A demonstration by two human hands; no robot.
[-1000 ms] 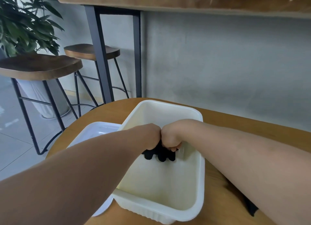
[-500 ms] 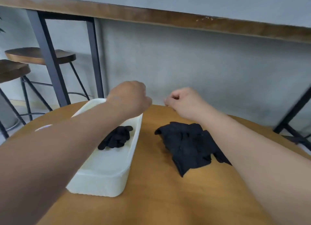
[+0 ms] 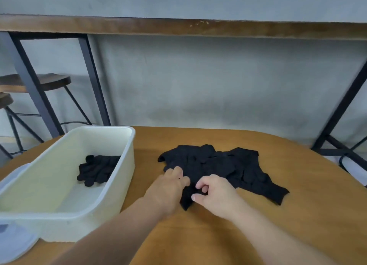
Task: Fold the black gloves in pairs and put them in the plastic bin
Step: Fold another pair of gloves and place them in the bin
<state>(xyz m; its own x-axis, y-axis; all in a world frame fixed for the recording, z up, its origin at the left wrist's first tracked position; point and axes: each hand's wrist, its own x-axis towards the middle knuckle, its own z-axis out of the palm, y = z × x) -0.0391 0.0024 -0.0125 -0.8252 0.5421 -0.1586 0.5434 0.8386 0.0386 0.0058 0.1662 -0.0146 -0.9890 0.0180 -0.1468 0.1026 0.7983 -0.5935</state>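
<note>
Presently, the white plastic bin point(image 3: 121, 173) stands on the left part of the round wooden table point(image 3: 198, 241), its long side running away from the viewer. Inside it lies one folded pair of black gloves point(image 3: 97, 170), resting on the bin floor against the right-hand wall, toward the far half; the rest of the bin floor is bare. A translucent lid point(image 3: 14, 243) lies flat on the table, showing past the bin's left side and near-left corner; whether the bin rests on it cannot be told.

To the right of the bin, apart from its wall, a loose pile of black gloves point(image 3: 228, 167) lies spread on the tabletop, several pieces overlapping, with cuffs trailing toward the right and near edge.

Both hands are at the near-left edge of that pile. The left hand point(image 3: 168, 189) rests knuckles-up with its fingers reaching onto the fabric; motion blur prevents telling whether they grip it. The right hand point(image 3: 216, 195) has its fingers curled and its thumb drawn in, pinching a fold of black glove fabric at the pile's near corner. The two hands are just beside each other.

Beyond the table stand a grey wall, a long wooden counter point(image 3: 178, 27) on dark metal legs, and two stools point(image 3: 53, 81) at far left.
</note>
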